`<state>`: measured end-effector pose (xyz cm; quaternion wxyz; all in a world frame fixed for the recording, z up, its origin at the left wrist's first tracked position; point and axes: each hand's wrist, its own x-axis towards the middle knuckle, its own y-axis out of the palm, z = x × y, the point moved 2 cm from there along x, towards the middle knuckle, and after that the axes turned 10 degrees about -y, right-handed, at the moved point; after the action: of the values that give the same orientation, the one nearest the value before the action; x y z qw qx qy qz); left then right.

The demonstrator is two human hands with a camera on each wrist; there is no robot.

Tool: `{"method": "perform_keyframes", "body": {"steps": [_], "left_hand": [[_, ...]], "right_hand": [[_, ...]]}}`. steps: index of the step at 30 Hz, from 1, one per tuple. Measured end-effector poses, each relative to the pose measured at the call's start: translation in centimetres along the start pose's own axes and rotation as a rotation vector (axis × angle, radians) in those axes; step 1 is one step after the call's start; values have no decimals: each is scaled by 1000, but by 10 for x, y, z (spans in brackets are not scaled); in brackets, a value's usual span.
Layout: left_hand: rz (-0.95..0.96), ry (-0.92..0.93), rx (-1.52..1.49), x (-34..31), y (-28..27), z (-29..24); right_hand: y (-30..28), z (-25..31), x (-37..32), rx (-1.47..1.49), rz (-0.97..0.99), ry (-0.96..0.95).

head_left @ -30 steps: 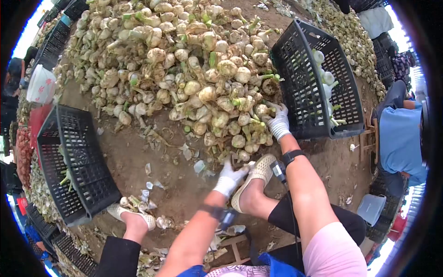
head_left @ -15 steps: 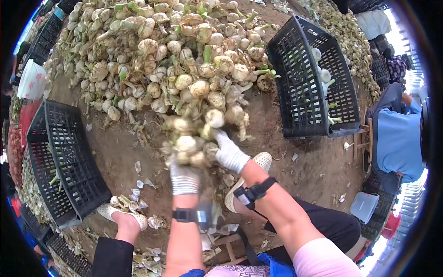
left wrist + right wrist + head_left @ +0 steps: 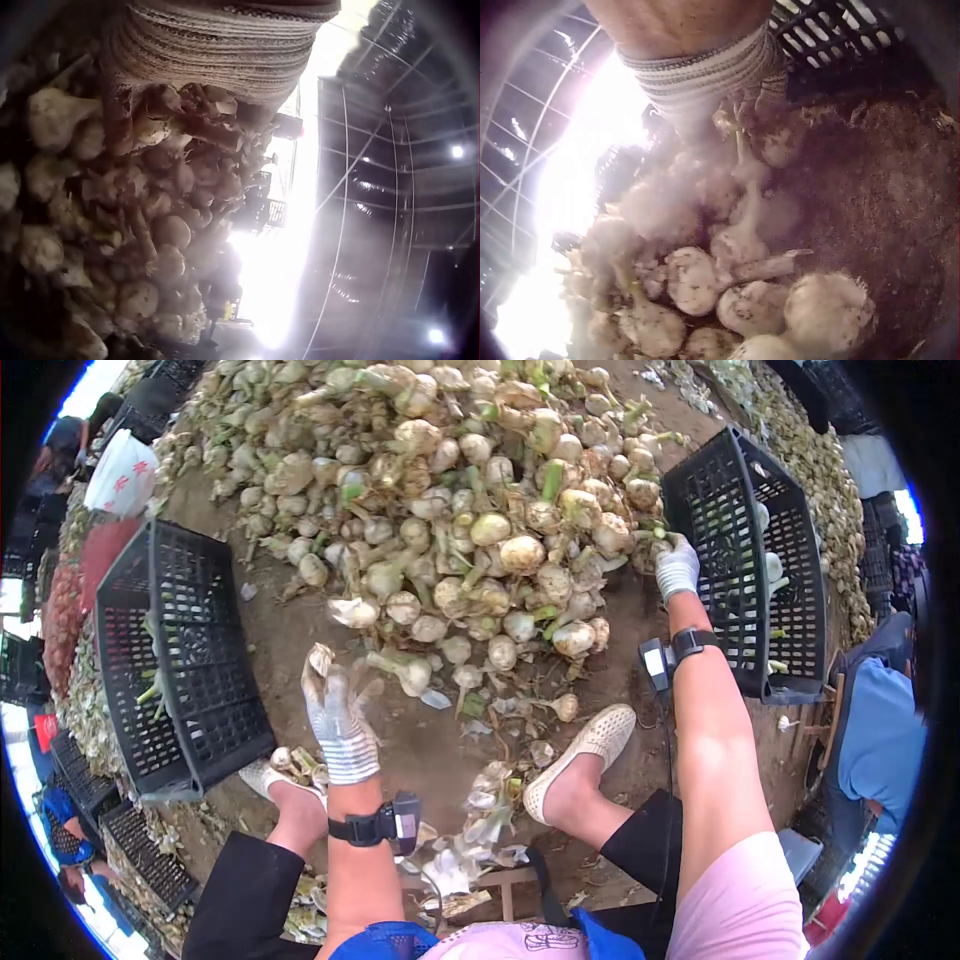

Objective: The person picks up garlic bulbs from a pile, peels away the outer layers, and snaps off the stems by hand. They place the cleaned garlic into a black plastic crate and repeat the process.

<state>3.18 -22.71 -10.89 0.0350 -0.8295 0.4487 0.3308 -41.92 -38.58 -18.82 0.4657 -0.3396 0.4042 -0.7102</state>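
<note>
In the head view, the gloved left hand point(image 3: 342, 722) is low over the soil, left of centre, with a small brownish garlic piece point(image 3: 320, 658) at its fingertips; its thumb side is blurred. Its ribbed cuff and fingers show above garlic bulbs point(image 3: 171, 231) in the left wrist view. The gloved right hand point(image 3: 677, 567) is at the right end of the garlic pile point(image 3: 460, 530), beside the right crate point(image 3: 735, 560). Its fingers point(image 3: 771, 91) curl at a garlic stem point(image 3: 740, 146) in the right wrist view; the grip is partly hidden.
A second black crate point(image 3: 195, 650) stands at the left, holding a few green stems. Loose skins point(image 3: 455, 860) lie between the feet, near a wooden stool. Another person in blue point(image 3: 885, 730) sits at the far right.
Both hands were together at blurred bulbs in front of the pile. Since then the left hand has moved left and the right hand has moved right to the pile's edge. The view has shifted.
</note>
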Motion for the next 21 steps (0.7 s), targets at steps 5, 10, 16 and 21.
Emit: {"method": "perform_keyframes", "body": {"steps": [5,10,16,21], "left_hand": [[110,80,186,-31,-13,0],[502,221,210,-115,48,-12],[654,606,723,-168,17,-31],[398,1053,1021,-235,-26,-58]], "right_hand": [[-48,39,-53,238,-146,-121],[-88,121,-167,1306,155,95],[-163,221,-295,1515,324,151],[-118,215,-358,1719,547,202]]}}
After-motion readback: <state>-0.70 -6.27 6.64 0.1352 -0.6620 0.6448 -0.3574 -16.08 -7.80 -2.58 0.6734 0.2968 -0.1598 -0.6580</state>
